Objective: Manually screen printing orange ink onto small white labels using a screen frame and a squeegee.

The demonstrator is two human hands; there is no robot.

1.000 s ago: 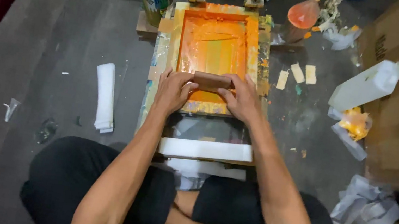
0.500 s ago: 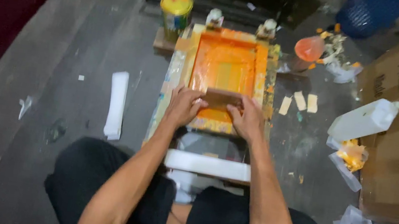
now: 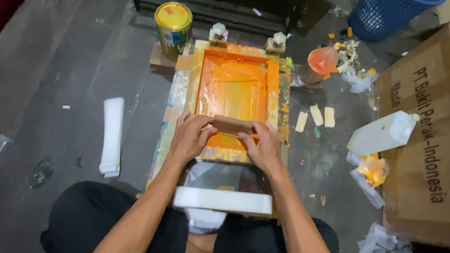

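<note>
A: Cardboard box (image 3: 442, 147) on the right is the biggest item, lying on the grey floor (image 3: 56, 60). Blue basket (image 3: 390, 14) top right, cut off by the frame edge.

B: Work piece?

A: Orange-coated screen frame (image 3: 236, 89) centre, flat on the floor, near end just ahead of the knees. Wooden squeegee (image 3: 231, 125) lies across its near end.

B: Grips?

A: Left hand (image 3: 191, 136) and right hand (image 3: 262, 145) each pressed closed on one end of the squeegee, thumbs on the near side.

B: Handling?

A: Squeegee looks stiff and light; wet ink probably makes it slippery. Best held at both ends, as now. Mesh likely fragile.

B: Hidden?

A: Blade edge under the hands; whatever sits beneath the screen. Yellow tin (image 3: 172, 26) top left, lid on, contents unseen.
</note>
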